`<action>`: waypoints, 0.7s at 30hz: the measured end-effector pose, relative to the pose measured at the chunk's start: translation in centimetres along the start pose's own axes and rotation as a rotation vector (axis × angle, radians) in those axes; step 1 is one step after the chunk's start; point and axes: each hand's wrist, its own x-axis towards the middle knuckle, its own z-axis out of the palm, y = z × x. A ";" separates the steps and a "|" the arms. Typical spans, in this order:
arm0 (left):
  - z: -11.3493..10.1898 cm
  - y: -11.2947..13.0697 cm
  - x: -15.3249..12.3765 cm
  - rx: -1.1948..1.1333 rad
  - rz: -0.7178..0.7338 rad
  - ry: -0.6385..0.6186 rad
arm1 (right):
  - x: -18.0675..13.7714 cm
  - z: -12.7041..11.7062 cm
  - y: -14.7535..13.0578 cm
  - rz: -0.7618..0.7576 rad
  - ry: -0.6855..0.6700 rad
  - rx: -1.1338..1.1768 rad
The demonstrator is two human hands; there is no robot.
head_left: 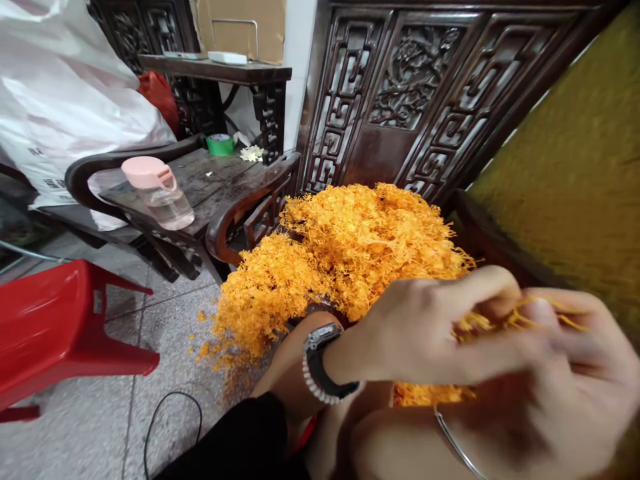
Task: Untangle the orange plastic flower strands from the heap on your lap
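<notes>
A large heap of tangled, stringy orange strands (370, 247) lies in front of me, spilling down to the left. My left hand (430, 327), with a watch and a beaded bracelet at its wrist, is closed with fingertips pinching thin orange strands (525, 317). My right hand (580, 380) is closed around the other side of the same strands, its fingers nearly touching those of my left. A metal bangle (455, 443) shows at the right wrist. Both hands are held close together above the heap's near right edge and are somewhat blurred. The strands' exact kind is unclear.
At the left stand a red plastic stool (60, 327) and a dark wooden chair bearing a pink-lidded bottle (163, 200) and green tape (221, 145). A white sack (75, 87) stands behind. Carved wooden panels (390, 100) rise behind the heap. A black cable (173, 393) crosses the floor.
</notes>
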 end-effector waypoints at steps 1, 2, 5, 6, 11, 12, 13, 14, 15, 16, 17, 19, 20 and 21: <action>0.0 -0.2 0.1 0.024 0.001 0.036 | 0.2 1.2 0.2 -0.019 -0.007 0.027; -0.1 -0.5 0.2 0.034 0.007 0.065 | 0.4 2.1 0.4 -0.024 -0.007 0.066; -0.7 -1.4 0.2 0.108 0.021 0.050 | 0.5 3.3 0.8 -0.038 0.005 0.145; -0.9 -1.5 0.2 0.148 0.015 0.047 | 0.5 3.4 0.8 -0.050 0.008 0.135; -1.2 -2.0 0.3 0.036 -0.021 0.046 | 0.6 4.1 0.9 -0.010 -0.021 0.274; -1.1 -2.1 0.4 -0.094 -0.015 0.030 | 0.7 4.4 0.9 0.002 -0.037 0.352; -0.9 -2.3 0.6 -0.245 -0.010 0.014 | 0.8 4.7 0.9 -0.016 -0.030 0.423; -0.7 -2.4 0.8 -0.395 -0.013 0.003 | 0.9 5.1 1.0 -0.052 -0.006 0.480; -0.5 -2.6 0.9 -0.532 -0.027 -0.003 | 1.0 5.4 1.1 -0.099 0.029 0.521; -0.3 -2.7 1.1 -0.653 -0.043 -0.006 | 1.1 5.6 1.2 -0.140 0.064 0.549; -0.1 -2.8 1.2 -0.756 -0.056 -0.014 | 1.2 5.8 1.4 -0.173 0.078 0.576; 0.2 -2.9 1.3 -0.917 -0.084 -0.055 | 1.3 5.9 1.8 -0.182 0.027 0.622; 0.3 -2.9 1.3 -0.979 -0.104 -0.079 | 1.3 5.9 1.9 -0.167 -0.009 0.641; 0.4 -2.9 1.4 -1.026 -0.131 -0.098 | 1.4 5.9 2.1 -0.158 -0.033 0.659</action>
